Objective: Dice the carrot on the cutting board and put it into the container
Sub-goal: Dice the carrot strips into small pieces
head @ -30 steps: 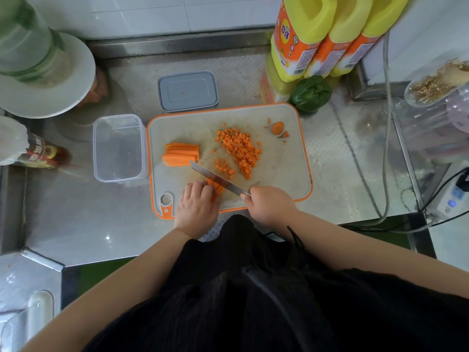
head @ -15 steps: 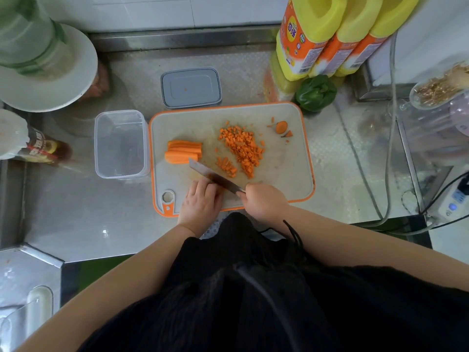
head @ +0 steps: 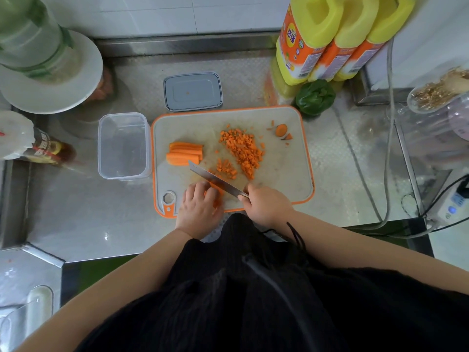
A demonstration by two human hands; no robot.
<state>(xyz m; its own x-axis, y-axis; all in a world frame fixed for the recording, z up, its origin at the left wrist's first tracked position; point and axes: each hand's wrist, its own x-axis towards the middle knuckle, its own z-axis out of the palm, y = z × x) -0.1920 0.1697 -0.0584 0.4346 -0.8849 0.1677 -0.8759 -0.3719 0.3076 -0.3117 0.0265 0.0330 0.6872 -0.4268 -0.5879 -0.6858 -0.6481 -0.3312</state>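
Note:
A white cutting board (head: 284, 174) with an orange rim lies on the steel counter. On it are a pile of diced carrot (head: 242, 151), a smaller heap of dice (head: 226, 168), a stack of carrot sticks (head: 185, 156) and a carrot end (head: 281, 129). My left hand (head: 199, 208) holds down carrot strips (head: 215, 188) at the board's near edge, fingers curled over them. My right hand (head: 266, 205) grips the knife (head: 215, 179), whose blade lies across the strips next to my left fingertips. The clear container (head: 123, 146) stands left of the board.
The container's grey lid (head: 193, 91) lies behind the board. Yellow oil bottles (head: 327, 36) and a green pepper (head: 314, 97) stand at the back right. A white plate (head: 50, 80) and a sauce bottle (head: 43, 149) sit at left. Cables (head: 385, 158) run along the right.
The knife blade has shifted slightly along the strips held under my left hand, and my left hand has eased back with it. Piles, sticks and container have not moved.

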